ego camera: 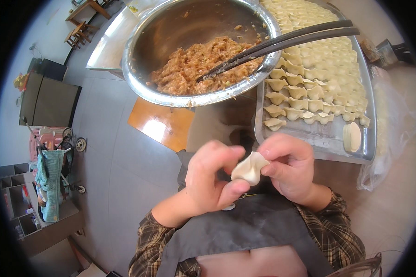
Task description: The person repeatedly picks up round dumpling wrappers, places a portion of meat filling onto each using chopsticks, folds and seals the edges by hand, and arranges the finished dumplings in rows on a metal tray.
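A folded, filled dumpling is held up between my hands, above the dark apron. My right hand pinches its upper right edge between thumb and index finger. On the other side my left hand curls around it, the thumb at its lower edge and the index finger near its upper left. Beyond my hands stands a steel bowl of minced filling, with dark chopsticks resting in it and over its rim. Rows of shaped dumplings fill much of a metal tray. A small stack of round wrappers lies in its near right corner.
Clear plastic bags lie right of the tray, with a dark-handled metal utensil farther up. An orange-brown wooden surface shows below the bowl. Across the floor at the left stand a stroller and a shelf unit.
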Demonstrator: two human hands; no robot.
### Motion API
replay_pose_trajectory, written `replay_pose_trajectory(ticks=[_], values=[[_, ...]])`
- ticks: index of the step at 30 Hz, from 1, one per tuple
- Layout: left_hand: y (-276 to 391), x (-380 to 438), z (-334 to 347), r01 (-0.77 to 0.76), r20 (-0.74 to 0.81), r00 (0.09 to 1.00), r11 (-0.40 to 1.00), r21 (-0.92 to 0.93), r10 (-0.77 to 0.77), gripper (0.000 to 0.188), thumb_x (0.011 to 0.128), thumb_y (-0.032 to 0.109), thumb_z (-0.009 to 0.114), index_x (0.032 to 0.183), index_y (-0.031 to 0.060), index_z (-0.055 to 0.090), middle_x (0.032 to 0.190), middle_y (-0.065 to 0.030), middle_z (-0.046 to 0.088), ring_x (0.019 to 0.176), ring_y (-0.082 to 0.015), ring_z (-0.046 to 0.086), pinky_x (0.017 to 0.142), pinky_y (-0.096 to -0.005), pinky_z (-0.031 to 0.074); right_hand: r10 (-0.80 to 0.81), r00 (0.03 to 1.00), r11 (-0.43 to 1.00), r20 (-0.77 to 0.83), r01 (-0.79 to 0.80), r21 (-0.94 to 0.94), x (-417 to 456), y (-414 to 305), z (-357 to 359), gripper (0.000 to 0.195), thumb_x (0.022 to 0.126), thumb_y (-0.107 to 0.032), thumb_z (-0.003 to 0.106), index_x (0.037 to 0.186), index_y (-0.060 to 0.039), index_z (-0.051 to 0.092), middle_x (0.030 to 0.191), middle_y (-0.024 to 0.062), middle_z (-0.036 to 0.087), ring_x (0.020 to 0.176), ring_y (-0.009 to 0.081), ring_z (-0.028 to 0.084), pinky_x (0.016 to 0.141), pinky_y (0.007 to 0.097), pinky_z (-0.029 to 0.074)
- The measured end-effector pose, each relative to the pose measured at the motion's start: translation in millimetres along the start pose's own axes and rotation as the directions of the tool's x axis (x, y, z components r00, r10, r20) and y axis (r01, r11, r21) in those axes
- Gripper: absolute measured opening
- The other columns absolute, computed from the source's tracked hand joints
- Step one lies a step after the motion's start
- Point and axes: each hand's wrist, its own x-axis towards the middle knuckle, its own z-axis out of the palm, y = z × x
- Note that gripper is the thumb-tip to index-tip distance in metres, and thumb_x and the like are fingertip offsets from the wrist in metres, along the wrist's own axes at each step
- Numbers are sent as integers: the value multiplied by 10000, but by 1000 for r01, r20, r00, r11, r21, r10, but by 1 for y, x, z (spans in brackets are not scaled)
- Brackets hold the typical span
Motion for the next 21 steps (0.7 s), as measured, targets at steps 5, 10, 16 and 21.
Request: replay_pose_trajectory(ticks=[5,10,16,21], values=[[1,1,0,-47,103,993,997,-55,53,332,833,99,687,1093,-58,551,726,-93,581,542,-223,514,479,-308,402,-116,980,902,160,172,-395,-3,-16,-14,306,711,-83,825,977,-2,699,889,107,698,745,159,660,646,264,534],[-3,8,8,-225,280,938,973,55,202,644,702,293,795,1201,-34,552,728,-57,580,554,-208,519,497,-319,408,182,970,912,160,-105,-397,-3,-35,-22,382,699,-91,835,1035,19,690,908,113,705,759,164,669,645,265,541],[-28,-2,4,-76,233,965,979,-191,120,835,896,593,500,1370,-41,234,680,-62,576,519,-158,471,488,-301,379,466,880,857,-94,-476,-198,-3,-68,-59,217,782,88,695,986,20,666,1048,140,670,950,174,646,808,273,524],[-31,-1,-4,-42,223,973,998,-55,53,571,998,436,404,1321,-24,302,660,-55,568,527,-152,455,502,-303,370,138,968,644,-211,-249,-723,10,-58,-80,154,760,31,712,897,-31,679,991,97,660,932,187,635,777,294,506]])
